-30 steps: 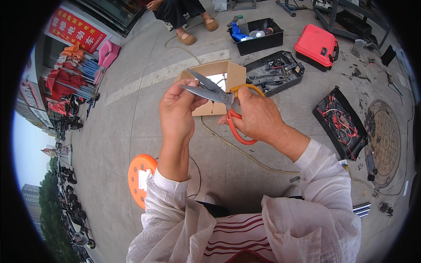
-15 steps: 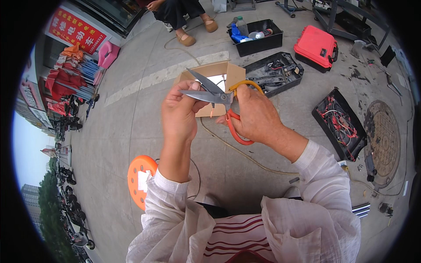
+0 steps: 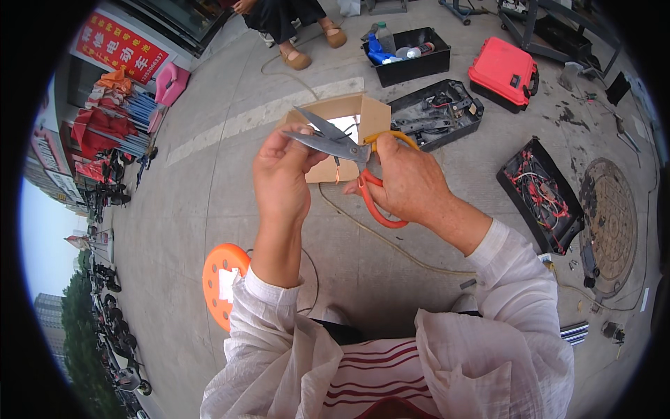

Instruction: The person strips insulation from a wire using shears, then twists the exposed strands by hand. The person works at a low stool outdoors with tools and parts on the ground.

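Observation:
My right hand (image 3: 408, 178) grips a pair of scissors (image 3: 342, 145) by its handles, one yellow and one orange-red. The blades are parted and point left, toward my left hand (image 3: 283, 181). The left fingers are closed in a pinch beside the lower blade. A thin dark wire (image 3: 338, 165) with bare copper strands at its end hangs below the blades; the blades and fingers hide most of it. Behind the scissors stands an open cardboard box (image 3: 377, 115) with something white inside.
An orange stool (image 3: 218, 279) stands at left. Beyond the box lie a black plastic housing (image 3: 440, 115), a black bin of bottles (image 3: 419, 70) and a red case (image 3: 504, 73). A black tray of wires (image 3: 537, 188) sits at right, beside a manhole cover (image 3: 613, 216). A cord (image 3: 391, 244) crosses the pavement.
The scissor blades have drawn closer together, the lower one rising. My left hand has shifted slightly up and left. The wire's bare end stays below the blades.

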Demonstrator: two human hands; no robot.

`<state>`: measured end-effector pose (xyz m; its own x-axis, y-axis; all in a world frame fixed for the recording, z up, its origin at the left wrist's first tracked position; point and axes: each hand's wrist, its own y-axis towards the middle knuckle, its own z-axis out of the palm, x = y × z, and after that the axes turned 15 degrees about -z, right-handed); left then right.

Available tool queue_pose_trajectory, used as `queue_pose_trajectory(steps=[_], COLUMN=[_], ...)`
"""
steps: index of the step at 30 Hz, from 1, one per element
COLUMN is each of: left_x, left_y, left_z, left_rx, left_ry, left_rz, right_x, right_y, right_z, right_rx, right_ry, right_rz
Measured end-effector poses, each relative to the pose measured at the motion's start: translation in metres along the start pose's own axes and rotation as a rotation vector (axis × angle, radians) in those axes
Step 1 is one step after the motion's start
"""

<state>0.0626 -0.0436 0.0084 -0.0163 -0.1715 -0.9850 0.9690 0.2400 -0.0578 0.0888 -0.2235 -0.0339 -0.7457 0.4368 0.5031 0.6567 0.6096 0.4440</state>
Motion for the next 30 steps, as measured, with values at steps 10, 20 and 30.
queue_pose_trajectory(steps=[10, 20, 30], left_x=[-0.007, -0.005, -0.007], left_y=[-0.005, -0.002, -0.006], left_z=[0.006, -0.008, -0.001], left_rx=[-0.011, 0.134, 0.093], left_ry=[0.056, -0.089, -0.230], left_rz=[-0.048, -0.137, -0.151], right_x=[0.001, -0.001, -0.005], right_y=[-0.001, -0.004, -0.001], right_z=[-0.006, 0.000, 0.006], right_rx=[-0.028, -0.047, -0.130], right_ry=[0.022, -0.032, -0.088], right_rz=[-0.008, -0.052, -0.093])
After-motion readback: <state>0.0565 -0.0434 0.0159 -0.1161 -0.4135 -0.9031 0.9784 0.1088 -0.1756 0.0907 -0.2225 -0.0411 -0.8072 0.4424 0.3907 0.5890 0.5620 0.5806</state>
